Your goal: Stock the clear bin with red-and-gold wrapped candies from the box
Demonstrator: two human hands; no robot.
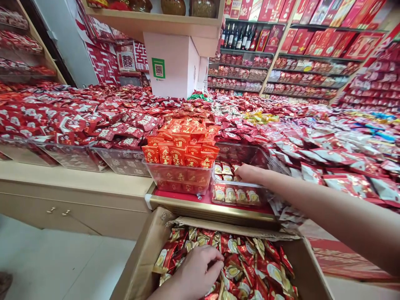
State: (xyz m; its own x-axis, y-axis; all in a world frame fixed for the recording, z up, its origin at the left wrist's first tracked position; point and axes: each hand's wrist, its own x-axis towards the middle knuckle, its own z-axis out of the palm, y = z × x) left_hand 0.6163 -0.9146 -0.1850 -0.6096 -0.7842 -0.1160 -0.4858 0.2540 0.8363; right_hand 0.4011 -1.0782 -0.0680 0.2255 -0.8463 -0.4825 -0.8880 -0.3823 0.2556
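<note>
My left hand (201, 266) rests inside an open cardboard box (315, 266), its fingers curled among the wrapped candies (233, 271). These wrappers are red and gold with a pale oval label. Whatever lies under the curled fingers is hidden. My right hand (248, 173) reaches into a clear plastic bin (240, 183) on the counter, fingertips pinched together at a candy of the same kind. Candies stand in neat rows in that bin, covering its bottom toward the left and front. The bin's right part is partly blocked by my hand and forearm.
A bin of orange-red packets (178, 166) stands just left. More clear bins (125, 160) of red sweets line the counter. Heaped white-and-red packets (337, 166) lie at right. A white pillar (171, 62) rises behind; shelves (278, 52) hold bottles and gift boxes.
</note>
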